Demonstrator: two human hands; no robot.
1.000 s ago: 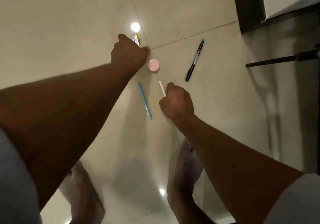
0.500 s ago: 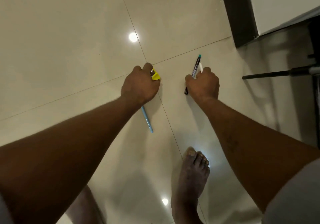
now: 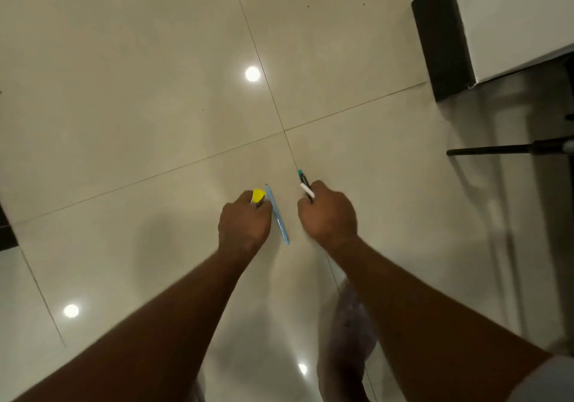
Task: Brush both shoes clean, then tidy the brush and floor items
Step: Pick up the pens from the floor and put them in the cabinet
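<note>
Gripping a yellow item [image 3: 257, 196] beside a blue pen [image 3: 279, 224], left hand [image 3: 243, 227] faces right hand [image 3: 327, 215] clutching a black pen [image 3: 302, 179] over tiles [image 3: 124, 91]

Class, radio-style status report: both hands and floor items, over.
Status: left hand grips yellow item; right hand grips black pen and white stick. Unclear hold: blue pen beside left hand.

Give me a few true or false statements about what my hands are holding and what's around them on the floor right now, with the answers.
1. The left hand holds a yellow item. True.
2. The right hand is empty. False: it grips a black pen and a white stick.
3. The blue pen sits to the right of the right hand. False: it is between the hands, against the left one.
4. A bare foot shows beside the right forearm. True.
</note>
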